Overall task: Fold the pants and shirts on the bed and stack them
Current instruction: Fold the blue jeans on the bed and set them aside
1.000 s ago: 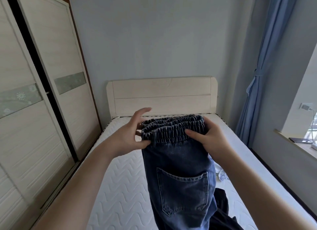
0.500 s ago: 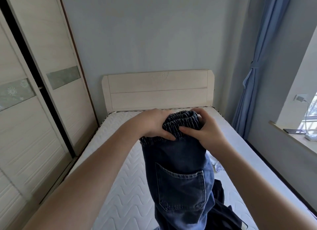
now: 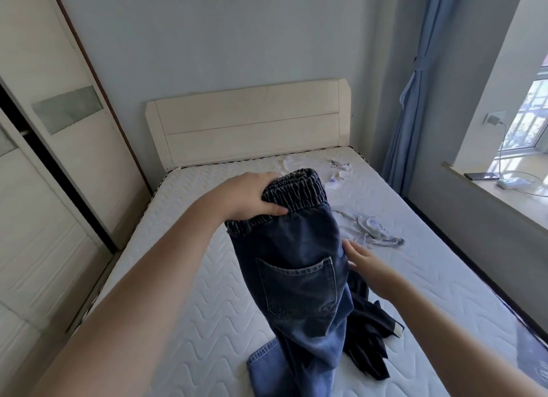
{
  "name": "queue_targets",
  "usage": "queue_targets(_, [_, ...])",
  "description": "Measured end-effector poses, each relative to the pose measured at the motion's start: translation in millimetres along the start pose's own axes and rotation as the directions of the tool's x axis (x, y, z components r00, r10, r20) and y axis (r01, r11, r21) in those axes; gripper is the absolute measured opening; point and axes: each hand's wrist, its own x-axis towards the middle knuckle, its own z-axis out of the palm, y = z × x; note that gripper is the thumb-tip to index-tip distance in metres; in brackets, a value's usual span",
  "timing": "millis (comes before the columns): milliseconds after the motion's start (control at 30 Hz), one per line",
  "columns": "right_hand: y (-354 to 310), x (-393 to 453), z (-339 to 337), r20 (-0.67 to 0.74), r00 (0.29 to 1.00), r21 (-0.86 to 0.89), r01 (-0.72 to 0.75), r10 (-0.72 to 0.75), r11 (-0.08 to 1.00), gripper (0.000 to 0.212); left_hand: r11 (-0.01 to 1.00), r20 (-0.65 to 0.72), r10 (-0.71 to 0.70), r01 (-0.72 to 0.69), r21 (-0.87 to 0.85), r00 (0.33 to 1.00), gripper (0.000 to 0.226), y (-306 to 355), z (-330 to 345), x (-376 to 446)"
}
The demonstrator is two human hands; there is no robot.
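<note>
Head view: left hand (image 3: 252, 198) is gripping the limp, weighty jeans (image 3: 296, 263) by their elastic waistband; right hand (image 3: 366, 263) is hanging slack, holding nothing.

Home bedroom. Bed with bare white quilted mattress (image 3: 184, 293) and cream wooden headboard (image 3: 252, 121) against pale grey wall. Cream sliding-door wardrobe (image 3: 59, 159) beside bed. Blue tied-back curtain (image 3: 415, 79) by window; dark phone (image 3: 482, 176) and white charger (image 3: 511, 183) on windowsill.
</note>
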Motion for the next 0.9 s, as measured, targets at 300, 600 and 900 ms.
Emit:
queue_targets(300, [115, -1, -1, -0.091, 0.809, 0.072, -0.576, 0.581, 0.814, 0.08, 0.999, -0.006, 0.015, -0.015, -0.039, 1.0, 0.073, 6, 10, 0])
queue_targets(600, [132, -4, 10, 0.126, 0.892, 0.317, -0.451, 0.434, 0.835, 0.09, 0.996, -0.029, -0.033, 0.031, -0.08, 0.999, 0.062, 8, 7, -9])
queue_targets(900, [103, 10, 17, 0.191, 0.934, 0.724, -0.341, 0.301, 0.599, 0.08, 0.981, -0.098, -0.091, 0.072, -0.183, 0.991, 0.051, 9, -6, -31])
